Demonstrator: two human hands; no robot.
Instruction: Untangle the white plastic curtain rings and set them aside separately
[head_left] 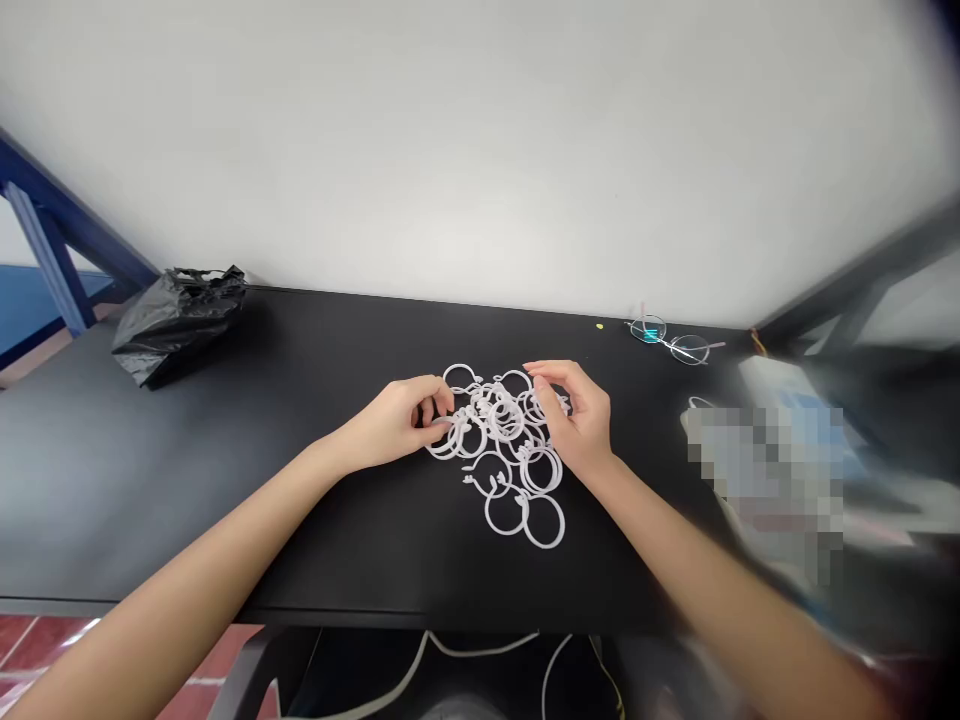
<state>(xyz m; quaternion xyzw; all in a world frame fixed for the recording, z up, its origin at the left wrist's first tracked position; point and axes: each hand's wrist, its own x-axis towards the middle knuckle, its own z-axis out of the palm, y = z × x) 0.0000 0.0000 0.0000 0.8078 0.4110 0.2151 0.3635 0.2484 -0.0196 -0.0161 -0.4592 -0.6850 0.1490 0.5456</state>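
A pile of several white plastic rings lies in the middle of a black table. My left hand rests at the pile's left edge, its fingers curled and pinched on one white ring. My right hand sits at the pile's right side, fingers bent over the rings and touching them; whether it grips one I cannot make out. Two single rings lie at the pile's near end, closest to me.
A crumpled black plastic bag sits at the table's far left. A pair of glasses lies by the white wall at the back right. A blurred object occupies the right side. Cables hang below the table's front edge.
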